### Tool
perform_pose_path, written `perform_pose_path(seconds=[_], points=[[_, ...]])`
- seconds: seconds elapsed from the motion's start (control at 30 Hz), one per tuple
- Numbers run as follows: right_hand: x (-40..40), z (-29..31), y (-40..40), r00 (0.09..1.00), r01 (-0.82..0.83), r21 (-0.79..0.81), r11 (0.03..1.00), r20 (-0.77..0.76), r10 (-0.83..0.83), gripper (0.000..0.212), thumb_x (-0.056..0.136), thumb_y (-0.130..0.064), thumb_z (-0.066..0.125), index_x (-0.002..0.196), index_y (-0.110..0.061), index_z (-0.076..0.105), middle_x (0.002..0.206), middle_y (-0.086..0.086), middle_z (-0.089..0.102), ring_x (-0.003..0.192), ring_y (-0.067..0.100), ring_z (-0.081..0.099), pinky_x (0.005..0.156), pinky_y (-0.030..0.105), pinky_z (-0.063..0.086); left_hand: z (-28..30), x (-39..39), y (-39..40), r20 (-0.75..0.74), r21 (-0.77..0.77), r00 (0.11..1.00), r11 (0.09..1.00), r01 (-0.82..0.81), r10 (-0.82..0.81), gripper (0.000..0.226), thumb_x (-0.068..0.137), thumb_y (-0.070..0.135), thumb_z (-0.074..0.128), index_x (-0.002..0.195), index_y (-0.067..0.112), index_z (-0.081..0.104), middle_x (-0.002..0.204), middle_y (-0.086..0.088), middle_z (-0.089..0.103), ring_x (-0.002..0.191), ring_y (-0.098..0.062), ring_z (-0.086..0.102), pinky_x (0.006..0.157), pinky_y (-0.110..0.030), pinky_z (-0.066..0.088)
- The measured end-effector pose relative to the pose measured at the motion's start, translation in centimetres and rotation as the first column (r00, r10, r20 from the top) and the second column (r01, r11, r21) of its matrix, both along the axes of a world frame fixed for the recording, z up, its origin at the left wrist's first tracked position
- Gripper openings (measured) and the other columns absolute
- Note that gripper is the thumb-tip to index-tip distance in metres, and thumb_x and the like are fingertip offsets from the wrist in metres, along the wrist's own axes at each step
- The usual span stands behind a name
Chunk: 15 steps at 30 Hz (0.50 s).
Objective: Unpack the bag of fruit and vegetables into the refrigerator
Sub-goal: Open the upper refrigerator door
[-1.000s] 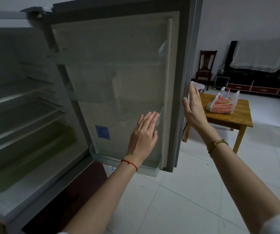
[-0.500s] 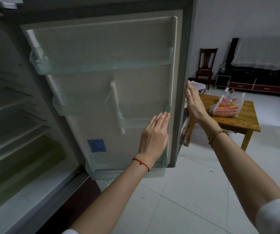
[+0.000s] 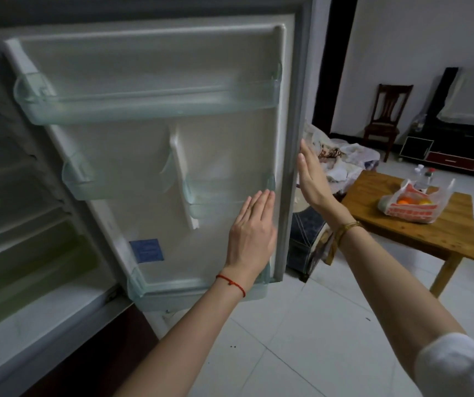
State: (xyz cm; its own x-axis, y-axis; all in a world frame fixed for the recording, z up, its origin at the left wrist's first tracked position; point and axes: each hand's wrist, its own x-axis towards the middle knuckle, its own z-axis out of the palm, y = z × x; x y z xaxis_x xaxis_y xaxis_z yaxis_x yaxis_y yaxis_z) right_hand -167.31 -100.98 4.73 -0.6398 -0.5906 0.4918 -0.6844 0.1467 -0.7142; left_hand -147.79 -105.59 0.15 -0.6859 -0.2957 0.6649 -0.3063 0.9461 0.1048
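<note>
The refrigerator door (image 3: 155, 144) stands wide open in front of me, its clear door bins bare. The refrigerator's inner shelves (image 3: 15, 213) show at the left, with nothing on them. My left hand (image 3: 251, 233) lies flat, fingers together, against the inner door panel near its right edge. My right hand (image 3: 313, 179) is held flat beside the door's outer edge, holding nothing. The white and red plastic bag (image 3: 413, 203) of fruit, with orange pieces showing inside, sits on the wooden table (image 3: 419, 233) at the right, well away from both hands.
Two bottles (image 3: 424, 174) stand behind the bag on the table. A cloth-covered pile (image 3: 341, 159) sits just behind the door edge. A wooden chair (image 3: 387, 116) and a dark low cabinet (image 3: 459, 156) line the far wall. White tiled floor (image 3: 301, 339) lies below.
The door has swung further open to the right, and both hands have followed it. The view has turned right, so the bag and table sit nearer the middle right.
</note>
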Motion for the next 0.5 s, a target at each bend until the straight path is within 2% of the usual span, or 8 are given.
perform_pose_path(seconds=[0.1,0.27,0.4,0.5], points=[[-1.4,0.1,-0.8,0.999,-0.051,0.006,0.999,-0.002,0.051,0.057,0.106,-0.039,0.023,0.156,-0.012,0.017,0.163,0.004,0.017,0.151,0.017,0.012,0.124,0.033,0.008,0.1,-1.3,0.0,0.010,0.029,0.999,0.999,-0.040,0.040,0.059,0.094,0.020,0.042,0.150,0.005,0.037,0.154,-0.010,0.043,0.144,-0.022,0.039,0.123,-0.036,0.023],[-3.7,0.4,-1.8,0.990,-0.143,0.023,0.989,0.015,0.142,0.059,0.106,-0.043,0.024,0.156,-0.014,0.016,0.164,0.003,0.015,0.151,0.016,0.012,0.125,0.039,0.010,0.3,-3.0,-0.3,0.039,0.070,0.997,0.995,-0.066,0.063,0.062,0.096,0.017,0.048,0.153,0.006,0.029,0.159,-0.009,0.034,0.149,-0.021,0.029,0.125,-0.036,0.015],[-4.7,0.7,-2.1,0.980,-0.201,0.020,0.979,0.001,0.201,0.061,0.105,-0.042,0.027,0.156,-0.010,0.016,0.163,0.005,0.017,0.150,0.015,0.016,0.123,0.032,0.013,0.5,-4.0,-0.4,0.039,0.113,0.995,0.989,-0.096,0.092,0.062,0.094,0.015,0.050,0.152,0.005,0.032,0.158,-0.009,0.036,0.148,-0.021,0.030,0.125,-0.035,0.013],[-5.3,0.3,-2.1,0.975,-0.222,0.007,0.975,-0.019,0.222,0.064,0.103,-0.046,0.029,0.156,-0.011,0.017,0.163,0.006,0.020,0.150,0.016,0.018,0.124,0.040,0.017,0.4,-4.1,-0.2,0.027,0.129,0.993,0.985,-0.114,0.111,0.062,0.093,0.013,0.052,0.151,0.005,0.034,0.158,-0.008,0.037,0.148,-0.021,0.031,0.125,-0.033,0.011]])
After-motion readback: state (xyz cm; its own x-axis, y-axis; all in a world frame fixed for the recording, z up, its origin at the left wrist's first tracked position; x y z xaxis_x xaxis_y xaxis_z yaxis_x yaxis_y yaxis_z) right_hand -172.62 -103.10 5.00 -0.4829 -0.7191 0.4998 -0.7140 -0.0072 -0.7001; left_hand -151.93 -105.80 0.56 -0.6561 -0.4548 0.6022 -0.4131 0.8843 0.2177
